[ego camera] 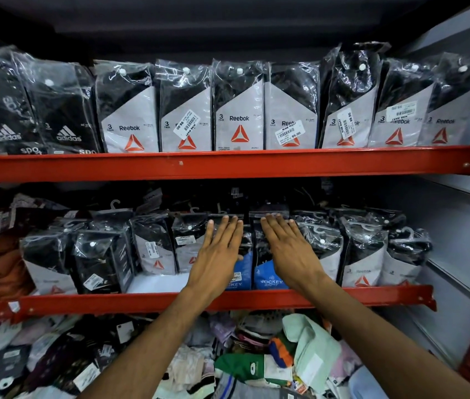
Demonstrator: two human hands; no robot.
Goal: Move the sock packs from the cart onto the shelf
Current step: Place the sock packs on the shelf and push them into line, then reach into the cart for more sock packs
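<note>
Two blue-and-black Jockey sock packs stand side by side on the lower red shelf [170, 303]. My left hand [219, 251] lies flat, fingers straight, against the front of the left Jockey pack [242, 272]. My right hand [288, 249] presses flat on the right Jockey pack [269, 279] the same way. Neither hand grips anything. Black-and-grey Reebok packs [363, 263] stand upright on both sides of the two packs. No cart is visible.
The upper red shelf [228, 164] carries a full row of upright Reebok packs [239, 110] and two Adidas packs [64, 110] at the left. Below the lower shelf lies a jumbled heap of loose socks [256, 358]. A grey side wall [464, 226] closes the right.
</note>
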